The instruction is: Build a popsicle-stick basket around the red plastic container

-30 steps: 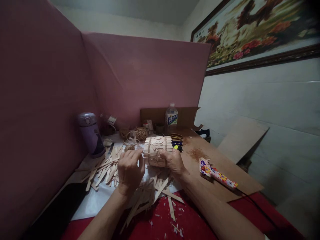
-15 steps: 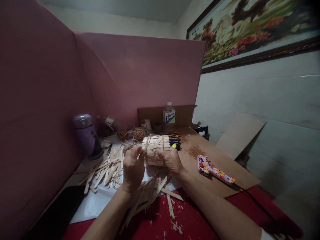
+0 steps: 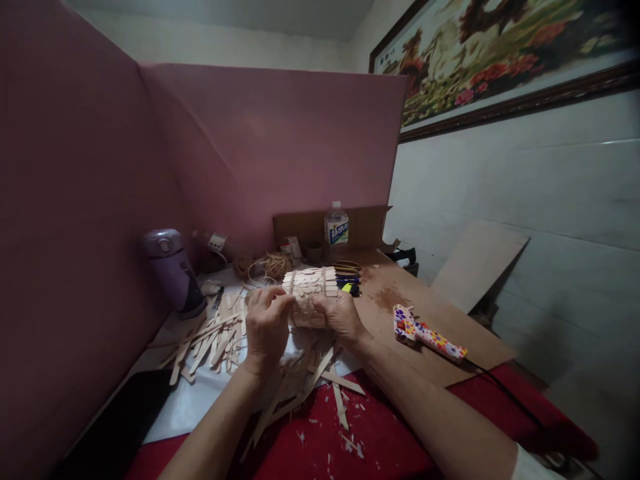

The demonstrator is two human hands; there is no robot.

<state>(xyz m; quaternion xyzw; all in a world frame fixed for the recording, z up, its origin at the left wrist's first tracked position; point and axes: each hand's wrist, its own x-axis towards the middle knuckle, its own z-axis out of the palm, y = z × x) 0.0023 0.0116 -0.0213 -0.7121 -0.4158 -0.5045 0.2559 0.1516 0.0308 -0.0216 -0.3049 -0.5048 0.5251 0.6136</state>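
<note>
A cylinder of pale wooden craft sticks [image 3: 309, 277] lies on its side between my hands, above the table. Two bands of twine [image 3: 292, 280] run round it, one near each end. My right hand [image 3: 343, 317] wraps its right part, thumb pressed on the near side. At the left end, my left hand [image 3: 267, 327] is closed, with thumb and fingertips pinched at the twine; its fingers partly hide that spot. Loose craft sticks [image 3: 215, 340] are heaped to the left, and more sticks [image 3: 300, 393] lie below the cylinder.
A floral glue gun [image 3: 427, 333] with a black cord rests on the brown board [image 3: 380, 333] at right. A purple bottle [image 3: 175, 273] stands left. Behind are a twine ball [image 3: 277, 265], a clear bottle [image 3: 337, 230], scissors [image 3: 347, 267] and a pink partition [image 3: 275, 140].
The cylinder has turned slightly in my hands. My left fingers have lowered and flattened against its left end; my right hand keeps its hold. The view has shifted a little.
</note>
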